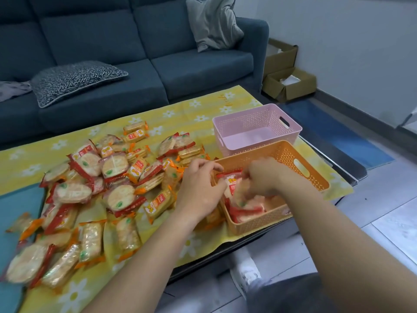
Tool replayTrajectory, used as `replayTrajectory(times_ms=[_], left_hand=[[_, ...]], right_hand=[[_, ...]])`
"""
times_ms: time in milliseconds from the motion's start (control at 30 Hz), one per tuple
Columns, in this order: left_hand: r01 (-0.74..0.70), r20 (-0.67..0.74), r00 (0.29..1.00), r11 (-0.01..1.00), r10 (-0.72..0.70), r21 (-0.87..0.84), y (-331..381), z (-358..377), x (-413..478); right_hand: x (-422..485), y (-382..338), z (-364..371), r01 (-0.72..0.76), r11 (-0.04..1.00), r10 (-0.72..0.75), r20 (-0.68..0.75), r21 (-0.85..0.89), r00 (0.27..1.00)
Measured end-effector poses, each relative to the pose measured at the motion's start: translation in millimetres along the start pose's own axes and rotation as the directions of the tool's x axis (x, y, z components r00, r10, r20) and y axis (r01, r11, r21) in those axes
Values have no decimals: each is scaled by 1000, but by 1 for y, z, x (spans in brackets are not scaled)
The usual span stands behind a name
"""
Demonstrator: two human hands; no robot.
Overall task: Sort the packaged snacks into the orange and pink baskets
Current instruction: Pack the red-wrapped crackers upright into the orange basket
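A heap of packaged snacks (94, 190), red-edged round crackers and orange-edged square ones, covers the yellow flowered cloth. The orange basket (316, 175) stands at the table's right front and holds several red-edged packs (246, 210). Behind it the pink basket (255, 123) has nothing visible inside. My left hand (199, 188) is at the orange basket's left rim, fingers curled on a red-edged pack (231, 180). My right hand (261, 177) reaches into the orange basket and grips the same blurred pack from the right.
The yellow cloth (180, 111) lies over a low dark table with a teal mat (15, 206) at the left. A blue sofa (135, 53) with cushions runs behind. Open cardboard boxes (288, 82) sit on the floor at the right.
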State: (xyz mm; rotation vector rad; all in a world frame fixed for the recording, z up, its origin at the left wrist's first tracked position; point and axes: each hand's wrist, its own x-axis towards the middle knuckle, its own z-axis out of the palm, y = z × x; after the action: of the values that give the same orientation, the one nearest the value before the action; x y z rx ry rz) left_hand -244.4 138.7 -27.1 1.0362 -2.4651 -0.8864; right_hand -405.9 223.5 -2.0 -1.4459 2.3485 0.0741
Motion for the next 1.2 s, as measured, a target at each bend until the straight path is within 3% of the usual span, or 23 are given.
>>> replayTrajectory(times_ms=[67, 133, 233, 367, 400, 467, 533, 600, 767, 933, 1200], left_hand=[[-84, -52, 995, 996, 84, 11, 4, -2, 3], [-103, 5, 995, 994, 103, -44, 8, 0, 9], [-7, 126, 991, 964, 42, -264, 7, 4, 21], [-60, 171, 981, 977, 96, -204, -4, -4, 35], [-66, 175, 979, 973, 106, -221, -6, -7, 38], [-50, 169, 981, 965, 96, -256, -7, -12, 41], [-7, 160, 985, 943, 64, -332, -9, -18, 42], [17, 151, 987, 916, 48, -401, -10, -25, 41], [120, 191, 982, 777, 1, -618, -13, -39, 35], [286, 339, 940, 468, 31, -836, -17, -47, 36], [287, 309, 947, 659, -86, -695, -2, -35, 43]], right_hand=[[-3, 6, -14, 51, 965, -19, -127, 256, 992], [-2, 4, -16, 75, 889, 20, -202, 451, 979], [5, -5, -10, 91, 806, 15, -173, 585, 985], [11, -1, -11, -5, 565, 126, -80, 825, 989], [14, 2, -8, -11, 593, 184, -121, 805, 975], [23, 7, 6, -51, 789, 211, -192, 613, 958], [30, 4, 21, -126, 896, 197, -125, 427, 972], [34, -2, 32, -159, 922, 192, -61, 352, 979], [37, -12, 39, -205, 933, 227, -41, 296, 973], [34, -5, 31, -139, 889, 114, 82, 436, 990], [19, 32, 8, 34, 760, 139, -213, 648, 967]])
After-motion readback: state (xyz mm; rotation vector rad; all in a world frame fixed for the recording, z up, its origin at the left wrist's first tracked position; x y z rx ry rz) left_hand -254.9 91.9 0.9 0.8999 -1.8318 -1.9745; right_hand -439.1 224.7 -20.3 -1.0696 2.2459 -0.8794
